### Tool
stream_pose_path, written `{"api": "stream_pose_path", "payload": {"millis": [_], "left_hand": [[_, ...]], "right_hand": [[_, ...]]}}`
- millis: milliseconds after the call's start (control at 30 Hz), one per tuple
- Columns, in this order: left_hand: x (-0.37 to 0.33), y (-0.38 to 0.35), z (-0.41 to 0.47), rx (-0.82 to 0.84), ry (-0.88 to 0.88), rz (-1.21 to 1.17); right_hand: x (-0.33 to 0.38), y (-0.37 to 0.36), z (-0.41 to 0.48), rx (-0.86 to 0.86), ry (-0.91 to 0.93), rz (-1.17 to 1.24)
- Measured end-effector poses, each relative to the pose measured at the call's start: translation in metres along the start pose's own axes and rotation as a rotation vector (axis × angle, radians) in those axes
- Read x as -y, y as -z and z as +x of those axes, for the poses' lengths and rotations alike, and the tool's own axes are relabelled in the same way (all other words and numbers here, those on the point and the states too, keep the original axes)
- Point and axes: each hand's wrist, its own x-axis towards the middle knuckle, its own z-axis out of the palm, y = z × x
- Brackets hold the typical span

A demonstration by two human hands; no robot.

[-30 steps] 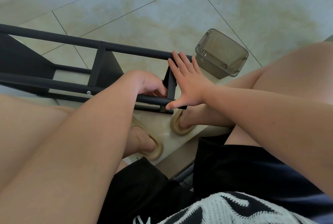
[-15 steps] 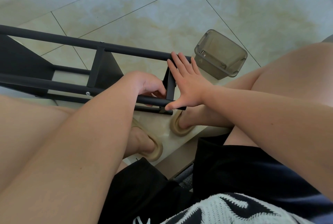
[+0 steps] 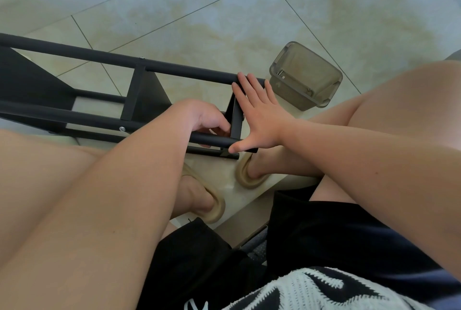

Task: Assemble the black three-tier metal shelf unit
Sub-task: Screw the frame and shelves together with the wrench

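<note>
The black metal shelf unit lies on its side across the tiled floor, its round posts running from the left edge toward the middle. My right hand lies flat with straight fingers against the end shelf panel, fingertips on the far post and thumb on the near post. My left hand reaches between the posts just inside that panel; its fingers are curled, and whatever they hold is hidden behind the near post.
A translucent brown plastic box sits on the floor just right of the shelf's end. My feet in tan slippers stand under the shelf's near end, with my knees on either side. Open tiled floor lies beyond the shelf.
Almost nothing differs. My right hand stays flat on the end panel and my left hand stays curled inside the frame, with only slight finger movement.
</note>
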Motion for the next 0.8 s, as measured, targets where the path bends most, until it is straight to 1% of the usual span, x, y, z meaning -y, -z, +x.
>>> {"api": "stream_pose_path", "payload": {"millis": [167, 333, 433, 567, 733, 800], "left_hand": [[0.0027, 0.0008, 0.0027, -0.030, -0.026, 0.074], [0.0008, 0.0009, -0.0015, 0.032, -0.018, 0.005], [0.0022, 0.0003, 0.0019, 0.001, -0.020, -0.005], [0.0021, -0.0005, 0.0021, -0.037, -0.051, 0.061], [0.0040, 0.0020, 0.0029, 0.046, -0.038, 0.030], [0.0043, 0.0021, 0.0040, 0.033, -0.033, 0.016]], "right_hand": [[0.0001, 0.0010, -0.0002, 0.001, 0.001, 0.003], [0.0011, 0.0012, -0.0011, 0.007, -0.004, -0.002], [0.0013, 0.0012, -0.0015, 0.005, -0.002, -0.002], [0.0013, 0.0015, -0.0013, 0.004, -0.002, -0.001], [0.0017, 0.0009, -0.0013, 0.008, -0.002, -0.001], [0.0015, 0.0007, -0.0018, 0.006, -0.003, -0.006]]}}
